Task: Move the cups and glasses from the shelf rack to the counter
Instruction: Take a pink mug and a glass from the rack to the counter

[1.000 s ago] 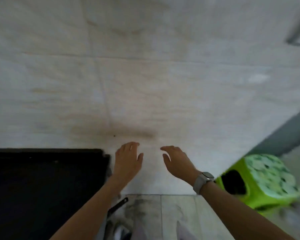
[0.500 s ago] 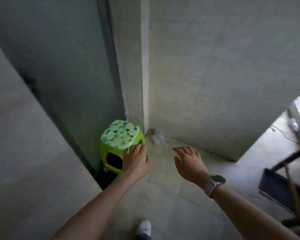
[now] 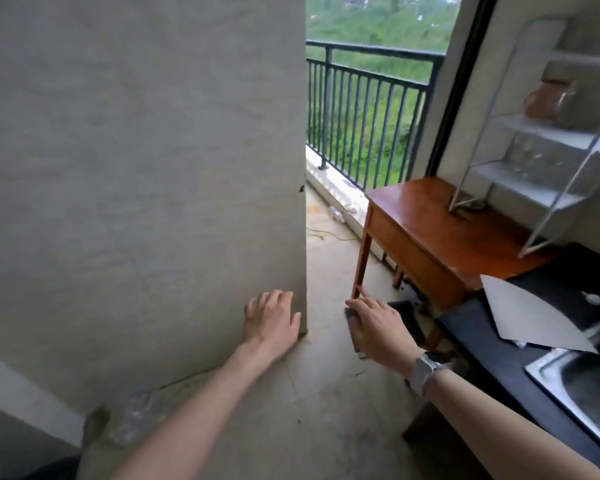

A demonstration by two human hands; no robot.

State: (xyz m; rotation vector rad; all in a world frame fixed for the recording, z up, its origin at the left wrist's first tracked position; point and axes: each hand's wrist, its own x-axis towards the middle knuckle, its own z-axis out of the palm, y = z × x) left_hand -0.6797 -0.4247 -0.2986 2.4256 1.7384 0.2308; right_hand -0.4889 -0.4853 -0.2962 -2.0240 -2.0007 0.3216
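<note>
While reaching forward with palms down, left hand (image 3: 272, 318) loosely open, fingers slightly spread and gently curled, gripping nothing, seen against the foot of a plain grey wall (image 3: 136, 150); contact with it impossible to judge. Right hand (image 3: 378, 323) likewise open and empty, fingers extended together, pale watch (image 3: 425, 370) strapped at the wrist, hovering over the floor near a dark flat object only partly visible beneath it. Over at the far right, white wire-framed shelf rack (image 3: 548, 140) with stepped flat shelves, standing on a glossy reddish-brown wooden table (image 3: 426, 230); on its upper shelf a blurred brownish cup or glass (image 3: 549, 98), exact shape unclear. Lower right, black counter (image 3: 499, 351) carrying a flat grey sheet (image 3: 534, 317) and a shiny steel sink (image 3: 582, 382) set into it. Underfoot, dusty matte concrete floor (image 3: 326, 393). Beyond the wall edge, black metal balcony railing (image 3: 368, 109) of slim vertical bars, green slope behind.
</note>
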